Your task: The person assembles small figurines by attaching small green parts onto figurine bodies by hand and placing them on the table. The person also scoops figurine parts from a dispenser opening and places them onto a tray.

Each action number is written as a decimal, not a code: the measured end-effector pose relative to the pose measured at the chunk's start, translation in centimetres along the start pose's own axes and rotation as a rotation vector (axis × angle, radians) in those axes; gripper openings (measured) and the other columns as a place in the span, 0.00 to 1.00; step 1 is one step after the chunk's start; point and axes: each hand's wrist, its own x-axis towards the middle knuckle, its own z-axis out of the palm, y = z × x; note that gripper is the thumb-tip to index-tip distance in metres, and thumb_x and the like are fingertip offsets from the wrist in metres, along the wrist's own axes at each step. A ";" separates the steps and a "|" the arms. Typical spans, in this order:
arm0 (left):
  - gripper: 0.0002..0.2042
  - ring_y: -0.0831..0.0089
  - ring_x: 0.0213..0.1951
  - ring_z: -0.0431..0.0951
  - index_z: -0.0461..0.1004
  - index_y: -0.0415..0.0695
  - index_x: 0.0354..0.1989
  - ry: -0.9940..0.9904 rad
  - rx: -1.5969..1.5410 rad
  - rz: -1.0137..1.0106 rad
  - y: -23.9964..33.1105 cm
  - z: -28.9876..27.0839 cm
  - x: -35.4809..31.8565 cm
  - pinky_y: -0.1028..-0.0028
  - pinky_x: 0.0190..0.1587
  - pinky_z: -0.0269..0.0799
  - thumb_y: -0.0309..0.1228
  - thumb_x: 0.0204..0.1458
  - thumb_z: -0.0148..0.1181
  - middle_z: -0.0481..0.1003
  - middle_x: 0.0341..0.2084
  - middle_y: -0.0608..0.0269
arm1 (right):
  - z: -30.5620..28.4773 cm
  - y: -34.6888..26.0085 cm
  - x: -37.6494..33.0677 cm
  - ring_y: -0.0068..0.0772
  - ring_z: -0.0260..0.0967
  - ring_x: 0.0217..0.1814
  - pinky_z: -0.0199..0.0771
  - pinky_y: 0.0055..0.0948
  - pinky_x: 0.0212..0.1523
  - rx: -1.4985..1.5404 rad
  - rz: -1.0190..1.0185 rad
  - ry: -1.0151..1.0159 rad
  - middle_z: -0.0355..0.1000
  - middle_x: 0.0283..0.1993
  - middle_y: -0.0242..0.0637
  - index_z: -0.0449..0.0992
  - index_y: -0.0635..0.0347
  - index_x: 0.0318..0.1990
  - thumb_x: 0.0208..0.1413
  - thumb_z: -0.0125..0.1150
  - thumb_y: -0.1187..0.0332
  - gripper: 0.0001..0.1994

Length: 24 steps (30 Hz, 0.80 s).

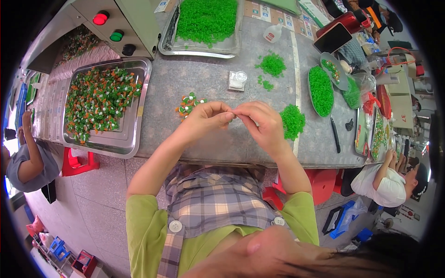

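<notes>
Pieces [189, 101] in green, orange and white lie loosely heaped on the worktop [185, 69], just beyond and left of the left hand [208, 118], the nearer one; it meets the right hand [266, 123], fingertips pinched, any tiny part between them indistinct.

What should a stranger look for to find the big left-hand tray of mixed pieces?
By the grey table, at the picture's upper left, find the machine with a red button and a green one. Below it lies a metal tray. Its pieces mix green, orange and white, while the tray at the top holds only green ones.
</notes>
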 end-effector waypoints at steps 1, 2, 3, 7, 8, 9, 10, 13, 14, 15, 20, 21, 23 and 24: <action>0.09 0.87 0.25 0.64 0.70 0.43 0.31 0.004 -0.036 0.014 -0.3 0.1 0.1 0.85 0.27 0.59 0.36 0.49 0.54 0.67 0.21 0.74 | 0.1 0.0 -0.1 0.36 0.68 0.31 0.67 0.26 0.30 -0.089 -0.076 0.004 0.70 0.30 0.37 0.72 0.61 0.30 0.40 0.57 0.79 0.07; 0.09 0.87 0.24 0.64 0.69 0.44 0.30 0.008 -0.073 0.029 -0.5 0.2 0.1 0.86 0.24 0.56 0.37 0.49 0.53 0.67 0.20 0.74 | 0.1 0.0 -0.3 0.36 0.68 0.31 0.67 0.26 0.30 -0.088 -0.076 0.000 0.70 0.30 0.37 0.72 0.61 0.30 0.40 0.57 0.79 0.07; 0.09 0.87 0.24 0.64 0.69 0.44 0.30 0.006 -0.075 0.028 -0.6 0.1 0.1 0.86 0.24 0.56 0.37 0.49 0.53 0.67 0.20 0.74 | 0.2 0.1 -0.5 0.37 0.67 0.31 0.67 0.26 0.30 -0.102 -0.086 0.002 0.70 0.30 0.37 0.72 0.60 0.30 0.40 0.57 0.79 0.07; 0.08 0.87 0.24 0.63 0.69 0.44 0.29 -0.009 -0.099 0.053 -0.9 0.2 0.2 0.86 0.25 0.56 0.36 0.49 0.54 0.66 0.20 0.74 | 0.1 -0.1 -0.4 0.31 0.68 0.31 0.67 0.26 0.30 0.002 0.019 0.019 0.70 0.30 0.34 0.72 0.61 0.32 0.41 0.59 0.76 0.07; 0.08 0.86 0.24 0.63 0.69 0.43 0.29 0.009 -0.098 0.065 -0.9 0.2 0.2 0.85 0.25 0.56 0.35 0.50 0.53 0.65 0.20 0.74 | 0.2 0.1 -0.6 0.31 0.68 0.31 0.67 0.26 0.30 0.001 0.020 0.018 0.70 0.30 0.34 0.72 0.61 0.32 0.41 0.59 0.76 0.07; 0.08 0.86 0.24 0.63 0.69 0.43 0.29 0.007 -0.098 0.066 -1.1 0.3 0.3 0.85 0.25 0.56 0.35 0.50 0.53 0.65 0.20 0.74 | 0.3 0.5 -0.8 0.26 0.67 0.31 0.66 0.24 0.29 0.292 0.288 0.019 0.70 0.29 0.32 0.71 0.61 0.32 0.43 0.59 0.74 0.07; 0.08 0.86 0.24 0.63 0.70 0.42 0.29 0.047 -0.044 0.094 -1.4 0.4 0.3 0.85 0.25 0.57 0.34 0.50 0.53 0.65 0.20 0.73 | 0.4 0.9 -1.1 0.21 0.66 0.30 0.65 0.22 0.29 0.584 0.555 0.019 0.69 0.28 0.29 0.71 0.62 0.32 0.45 0.59 0.71 0.07; 0.07 0.84 0.25 0.65 0.70 0.41 0.29 0.129 0.131 0.129 -1.6 0.7 0.1 0.83 0.28 0.60 0.32 0.48 0.54 0.67 0.21 0.72 | 0.3 2.0 -1.3 0.14 0.62 0.29 0.62 0.17 0.29 0.858 0.723 -0.188 0.66 0.27 0.25 0.70 0.61 0.31 0.47 0.59 0.68 0.08; 0.07 0.82 0.26 0.66 0.71 0.41 0.30 0.171 0.253 0.132 -1.5 0.7 0.1 0.81 0.30 0.62 0.31 0.47 0.55 0.69 0.22 0.70 | 0.3 2.0 -1.2 0.14 0.62 0.29 0.62 0.17 0.29 0.856 0.723 -0.190 0.66 0.27 0.25 0.70 0.61 0.31 0.47 0.59 0.68 0.08; 0.07 0.82 0.26 0.66 0.71 0.41 0.30 0.173 0.250 0.133 -1.5 0.8 0.1 0.81 0.30 0.62 0.31 0.47 0.55 0.69 0.22 0.70 | 0.4 1.9 -1.0 0.14 0.61 0.28 0.61 0.16 0.28 0.912 0.740 -0.175 0.66 0.26 0.24 0.70 0.61 0.30 0.47 0.58 0.68 0.07; 0.06 0.68 0.28 0.70 0.71 0.41 0.32 0.357 0.719 0.402 -0.9 1.3 0.3 0.73 0.32 0.65 0.27 0.45 0.54 0.71 0.26 0.59 | -0.4 3.4 0.6 0.13 0.60 0.26 0.60 0.15 0.27 0.876 0.687 -0.129 0.65 0.25 0.23 0.70 0.60 0.28 0.47 0.57 0.68 0.06; 0.06 0.68 0.28 0.70 0.71 0.41 0.32 0.353 0.717 0.403 -1.0 1.5 0.4 0.73 0.32 0.65 0.27 0.45 0.54 0.71 0.26 0.59 | -1.1 4.1 1.5 0.14 0.60 0.25 0.61 0.17 0.27 0.649 0.665 -0.063 0.66 0.24 0.25 0.70 0.61 0.27 0.46 0.57 0.68 0.06; 0.07 0.81 0.22 0.66 0.71 0.41 0.34 0.267 0.579 0.295 -1.7 1.5 0.0 0.80 0.25 0.62 0.27 0.47 0.54 0.69 0.22 0.66 | -1.3 4.9 3.4 0.15 0.61 0.24 0.61 0.18 0.26 0.421 0.630 -0.016 0.66 0.22 0.26 0.71 0.62 0.26 0.46 0.57 0.68 0.07; 0.07 0.81 0.22 0.66 0.71 0.41 0.34 0.269 0.577 0.297 -2.4 1.5 0.0 0.80 0.25 0.62 0.27 0.47 0.54 0.69 0.22 0.66 | -1.3 5.4 4.1 0.18 0.62 0.24 0.63 0.20 0.27 0.247 0.564 -0.042 0.67 0.22 0.28 0.71 0.63 0.26 0.44 0.57 0.68 0.07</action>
